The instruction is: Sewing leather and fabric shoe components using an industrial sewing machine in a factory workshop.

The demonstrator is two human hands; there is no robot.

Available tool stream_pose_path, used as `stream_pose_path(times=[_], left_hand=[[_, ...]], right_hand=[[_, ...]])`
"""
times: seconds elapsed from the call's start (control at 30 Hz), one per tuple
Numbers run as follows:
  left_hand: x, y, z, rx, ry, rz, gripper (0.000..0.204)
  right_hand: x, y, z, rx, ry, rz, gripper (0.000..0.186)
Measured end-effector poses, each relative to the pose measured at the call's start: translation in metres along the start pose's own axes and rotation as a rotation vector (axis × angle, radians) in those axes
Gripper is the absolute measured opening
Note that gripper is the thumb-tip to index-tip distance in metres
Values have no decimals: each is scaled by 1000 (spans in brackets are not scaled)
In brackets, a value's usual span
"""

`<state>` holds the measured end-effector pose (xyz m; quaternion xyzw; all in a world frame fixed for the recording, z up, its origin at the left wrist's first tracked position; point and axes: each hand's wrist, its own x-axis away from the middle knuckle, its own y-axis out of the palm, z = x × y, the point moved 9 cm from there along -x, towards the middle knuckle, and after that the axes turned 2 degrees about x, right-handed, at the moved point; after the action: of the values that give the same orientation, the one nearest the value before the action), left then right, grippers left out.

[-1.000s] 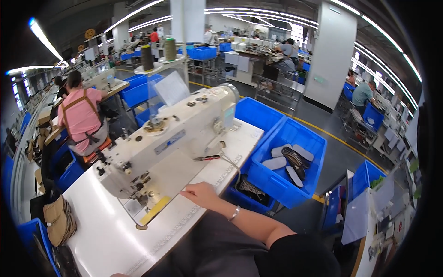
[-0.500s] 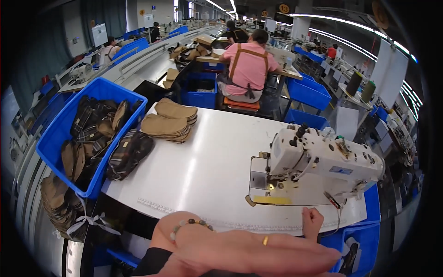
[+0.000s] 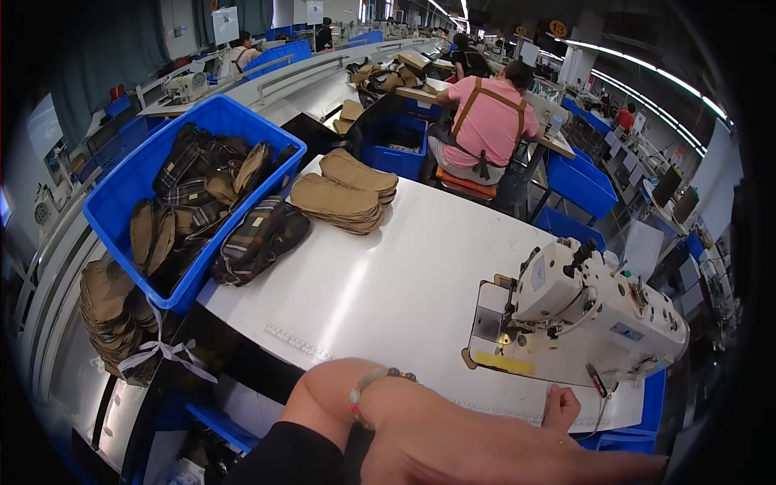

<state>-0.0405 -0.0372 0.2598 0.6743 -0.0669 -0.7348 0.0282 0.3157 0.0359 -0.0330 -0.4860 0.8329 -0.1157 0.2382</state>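
My left hand (image 3: 501, 440) reaches across the lower edge, very near the camera, with a bead bracelet (image 3: 360, 398) at the wrist. Its fingers look stretched out to the right; their ends are partly cut off. My right hand (image 3: 562, 408) is small and curled at the table's front edge, below the sewing machine (image 3: 602, 315). What it may hold is hidden. A small red-and-dark tool (image 3: 596, 380) lies on the table beside the machine. Farther left on the white table (image 3: 436, 259) sit stacked brown fabric pieces (image 3: 339, 198) and a plaid fabric piece (image 3: 263, 238).
A blue bin (image 3: 121, 190) of plaid and brown pieces stands at the left, above a tied bundle of brown pieces (image 3: 109, 311). Beyond the table sits a co-worker in pink (image 3: 489, 121). More blue bins (image 3: 582, 182) stand at the far right.
The view has turned, so the table and bin appear shifted right and the machine sits lower. My left hand has moved lower and to the right in the picture; my right hand stays curled.
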Motion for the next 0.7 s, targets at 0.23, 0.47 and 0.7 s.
stream_pose_path(times=[0.23,0.47,0.7], left_hand=[[1,-2,-7,97,38,-3,144],[-11,-12,-17,-183,-538,-135,106],[28,-36,-64,-277,-788,121,45]], right_hand=[[2,-5,4,129,82,6,30],[5,-10,-2,135,-6,54,33],[26,-1,-22,-71,6,312,34]])
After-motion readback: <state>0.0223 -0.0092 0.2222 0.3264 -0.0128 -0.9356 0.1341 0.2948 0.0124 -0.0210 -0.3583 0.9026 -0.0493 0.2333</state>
